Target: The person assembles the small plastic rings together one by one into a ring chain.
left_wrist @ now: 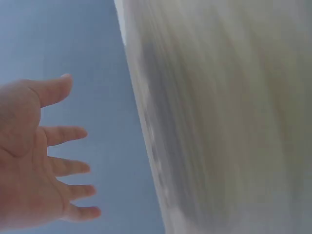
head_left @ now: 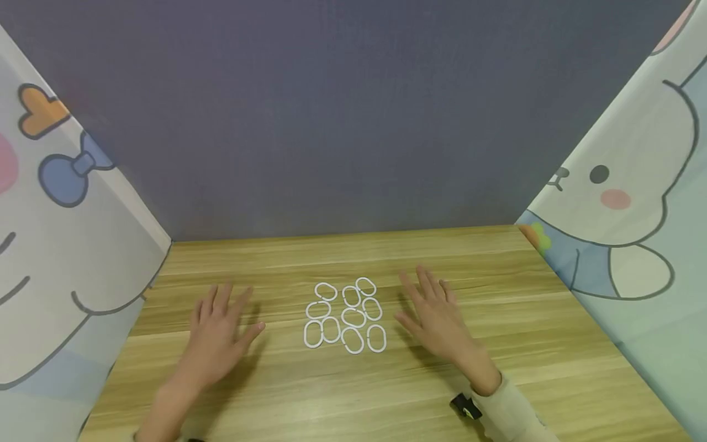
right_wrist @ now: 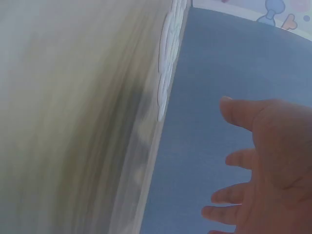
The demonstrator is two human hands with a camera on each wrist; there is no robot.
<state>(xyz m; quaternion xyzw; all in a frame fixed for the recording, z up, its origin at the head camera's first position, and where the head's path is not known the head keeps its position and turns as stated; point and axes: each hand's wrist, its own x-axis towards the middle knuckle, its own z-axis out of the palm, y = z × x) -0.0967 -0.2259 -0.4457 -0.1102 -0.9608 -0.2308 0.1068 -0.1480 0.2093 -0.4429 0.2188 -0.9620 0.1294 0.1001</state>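
Observation:
Several white oval rings [head_left: 353,317], some with a small gap in the loop, lie in a loose cluster in the middle of the wooden table. To their left, my left hand [head_left: 215,337] is held over the tabletop with its fingers spread. My right hand [head_left: 439,322] is on the other side of the cluster, fingers straight and apart. Neither hand touches a ring. The left wrist view shows the bare palm of the left hand [left_wrist: 34,161]. In the right wrist view the rings [right_wrist: 168,53] appear edge-on, beyond the right hand [right_wrist: 273,156].
A dark grey panel [head_left: 342,123] stands along the table's [head_left: 309,393] back edge. Cloths printed with cartoon animals hang at the left [head_left: 61,264] and right [head_left: 635,258]. A black strap piece [head_left: 466,406] sits by the right sleeve cuff [head_left: 505,402].

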